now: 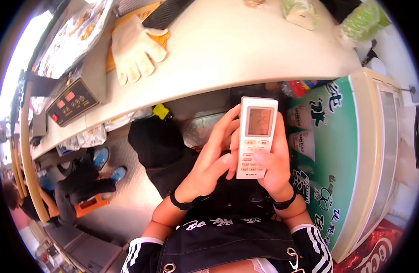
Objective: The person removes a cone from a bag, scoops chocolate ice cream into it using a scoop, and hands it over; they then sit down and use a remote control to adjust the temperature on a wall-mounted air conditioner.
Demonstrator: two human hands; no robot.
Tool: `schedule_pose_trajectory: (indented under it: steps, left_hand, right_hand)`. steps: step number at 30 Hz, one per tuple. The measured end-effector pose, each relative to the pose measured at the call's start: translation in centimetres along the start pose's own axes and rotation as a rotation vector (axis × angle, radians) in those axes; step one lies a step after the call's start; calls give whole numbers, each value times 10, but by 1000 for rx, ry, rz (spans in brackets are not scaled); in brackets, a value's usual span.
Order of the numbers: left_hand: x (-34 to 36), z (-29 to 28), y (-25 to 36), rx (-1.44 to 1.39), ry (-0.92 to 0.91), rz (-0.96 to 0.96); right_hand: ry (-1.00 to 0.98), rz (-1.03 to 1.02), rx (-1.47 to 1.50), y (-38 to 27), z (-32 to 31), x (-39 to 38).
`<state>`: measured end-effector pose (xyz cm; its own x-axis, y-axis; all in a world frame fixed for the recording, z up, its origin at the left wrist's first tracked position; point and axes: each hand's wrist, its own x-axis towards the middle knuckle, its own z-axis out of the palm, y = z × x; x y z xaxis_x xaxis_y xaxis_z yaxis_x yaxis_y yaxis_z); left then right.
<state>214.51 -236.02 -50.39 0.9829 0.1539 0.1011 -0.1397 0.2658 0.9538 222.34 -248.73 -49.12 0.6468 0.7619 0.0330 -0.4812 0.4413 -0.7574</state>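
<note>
In front of my body I hold a white air-conditioner remote control (251, 150) upright, its grey screen at the top and its buttons facing me. My right hand (276, 166) is wrapped around the remote from the right, and its thumb rests on the buttons. At the left edge, my left hand (208, 169) steadies the remote, with long fingers reaching up beside it and partly behind it. Its thumb lies just left of the buttons. The remote hides some fingertips of both hands.
A pale counter (227, 54) curves across the front, bearing a white work glove (135, 50) and a heating appliance with a control panel (73, 102). A green freezer cabinet (337, 182) stands close on my right. At left, another person (77, 191) sits low near an orange stool (91, 206).
</note>
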Motion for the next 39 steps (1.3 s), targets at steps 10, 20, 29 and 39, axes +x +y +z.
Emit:
schedule_pose_trajectory:
  steps: [10,20,29,39]
  left_hand:
    - [-1,-101,-61,64,51,-285]
    - [-52,-301,-197,-456,650,-423]
    - [-42,-307,-212,-551,726,-408]
    - [-48,-314,-214,-540,658,-414]
  right_hand:
    - [277,-627,-434,-131,-20,-35]
    - [525,-970,-689,-158,11,-82]
    - [512,-985,-674,-155,15,-82]
    - [449,-975,-648,-158,10,-84]
